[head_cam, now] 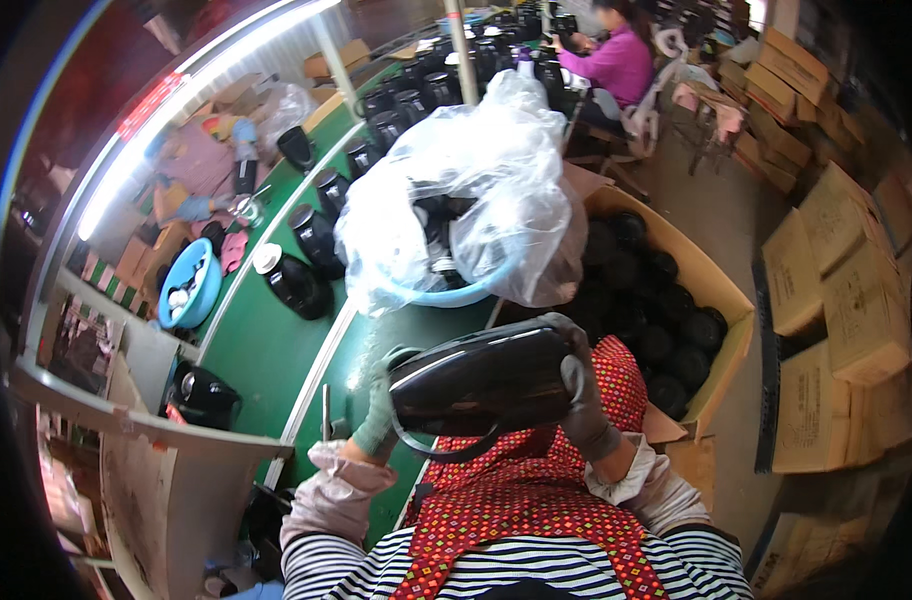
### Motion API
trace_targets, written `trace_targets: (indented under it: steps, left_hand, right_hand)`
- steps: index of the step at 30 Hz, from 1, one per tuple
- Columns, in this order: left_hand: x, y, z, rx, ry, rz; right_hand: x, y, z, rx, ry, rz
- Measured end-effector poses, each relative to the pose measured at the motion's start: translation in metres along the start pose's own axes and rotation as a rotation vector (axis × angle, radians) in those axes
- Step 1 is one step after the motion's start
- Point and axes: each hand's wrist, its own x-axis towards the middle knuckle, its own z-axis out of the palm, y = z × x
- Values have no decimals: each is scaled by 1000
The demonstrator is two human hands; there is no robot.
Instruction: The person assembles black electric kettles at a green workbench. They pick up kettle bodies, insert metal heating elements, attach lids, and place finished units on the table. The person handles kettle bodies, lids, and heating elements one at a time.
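A glossy black jug-like body (pixel 478 379) with a curved handle lies sideways between my gloved hands, above my patterned apron. My left hand (pixel 385 405), in a pale green glove, grips its left end. At the other end my right hand (pixel 582 382), in a grey glove, holds it. Beyond it stands a light blue basin (pixel 456 296) lined with a clear plastic bag (pixel 493 172), with dark parts inside. Left of the basin, a black jug with a white top (pixel 295 281) is on the green work surface (pixel 253 360).
Rows of black jugs (pixel 317 232) run along the bench. A carton (pixel 733 330) of black round-ended pieces stands at my right. Cardboard boxes (pixel 861 315) are stacked farther right. A smaller blue basin (pixel 201 289) holds white parts. A co-worker in a purple top (pixel 621 64) sits farther back.
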Motion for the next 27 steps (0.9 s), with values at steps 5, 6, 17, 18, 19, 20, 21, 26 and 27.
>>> trace_targets:
  steps: [5, 6, 17, 18, 19, 20, 21, 26, 27]
  left_hand:
    - [12, 35, 18, 878, -7, 67]
    - [10, 41, 20, 876, 4, -64]
    - [19, 83, 67, 1442, -247, 68]
    - [22, 86, 70, 1395, -224, 146]
    - [24, 86, 79, 1325, -222, 223]
    - [24, 97, 76, 1175, -226, 282]
    - [20, 105, 68, 1008, -228, 321]
    - [-4, 106, 42, 921, -351, 389]
    - [-12, 102, 43, 923, -363, 364]
  right_hand:
    - [-38, 89, -37, 408, 200, 397]
    - [-36, 92, -33, 407, 151, 402]
    - [5, -9, 16, -752, -569, -117]
    - [10, -17, 19, -853, -582, -170]
    - [8, -24, 16, -970, -585, -201]
    - [8, -18, 7, -1005, -548, -191]
    - [10, -23, 1, -1010, -547, -151]
    - [5, -31, -14, -984, -549, -74]
    - [6, -31, -13, -969, -555, -75]
